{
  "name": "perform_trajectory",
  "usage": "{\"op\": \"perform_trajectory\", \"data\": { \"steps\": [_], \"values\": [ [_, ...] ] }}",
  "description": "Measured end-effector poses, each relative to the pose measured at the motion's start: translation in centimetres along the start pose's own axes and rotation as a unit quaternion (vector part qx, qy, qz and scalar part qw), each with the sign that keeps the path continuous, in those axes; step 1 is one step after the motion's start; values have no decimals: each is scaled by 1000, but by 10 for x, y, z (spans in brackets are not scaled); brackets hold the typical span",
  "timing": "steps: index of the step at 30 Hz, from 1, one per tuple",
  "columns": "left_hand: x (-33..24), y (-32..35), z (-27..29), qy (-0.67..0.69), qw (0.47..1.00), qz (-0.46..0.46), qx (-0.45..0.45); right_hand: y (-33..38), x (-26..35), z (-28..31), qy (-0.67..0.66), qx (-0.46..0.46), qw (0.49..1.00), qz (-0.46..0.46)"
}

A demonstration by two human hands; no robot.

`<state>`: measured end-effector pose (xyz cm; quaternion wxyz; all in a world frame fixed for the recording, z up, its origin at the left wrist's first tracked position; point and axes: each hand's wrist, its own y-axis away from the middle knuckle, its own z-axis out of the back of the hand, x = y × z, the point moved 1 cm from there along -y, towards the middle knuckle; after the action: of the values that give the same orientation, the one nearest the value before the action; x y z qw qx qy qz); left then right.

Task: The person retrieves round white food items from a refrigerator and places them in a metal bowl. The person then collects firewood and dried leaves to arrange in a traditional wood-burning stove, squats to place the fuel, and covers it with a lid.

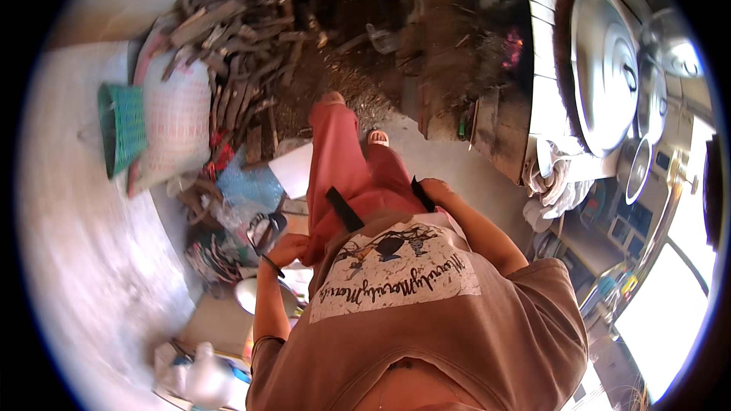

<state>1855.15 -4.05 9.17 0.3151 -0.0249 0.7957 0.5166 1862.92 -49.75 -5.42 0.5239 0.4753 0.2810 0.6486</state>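
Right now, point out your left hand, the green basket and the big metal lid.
left hand (289, 247), head view, on the knuckles.
green basket (122, 128), head view, on its side wall.
big metal lid (605, 68), head view, on its domed top.

White printed sack (177, 118) beside woodpile (244, 38)

Daylight fills the scene, strongest at the near right, where a window (670, 312) is blown out to white. The far hearth opening (487, 46) sits in deep shadow with a small red glow. The fisheye bends the edges, and the left floor (84, 205) is smeared with blur.
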Motion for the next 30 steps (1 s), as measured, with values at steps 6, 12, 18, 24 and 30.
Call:
{"op": "perform_trajectory", "data": {
  "steps": [6,12,18,24,30],
  "values": [
    [-111,-107,109,-230,941,50,243,-19,20,76,-158,65,975,143],
    [-138,-248,198,-393,773,254,428,-101,87,69,-197,206,954,93],
    [-165,-430,204,-312,723,213,578,-203,69,50,-103,50,992,-43],
    [-186,-683,277,-678,693,-23,245,-303,-14,6,-151,-337,929,-17],
    [-199,-748,325,-672,739,-14,38,-460,-36,-30,-228,-234,943,-58]
  ]
}}
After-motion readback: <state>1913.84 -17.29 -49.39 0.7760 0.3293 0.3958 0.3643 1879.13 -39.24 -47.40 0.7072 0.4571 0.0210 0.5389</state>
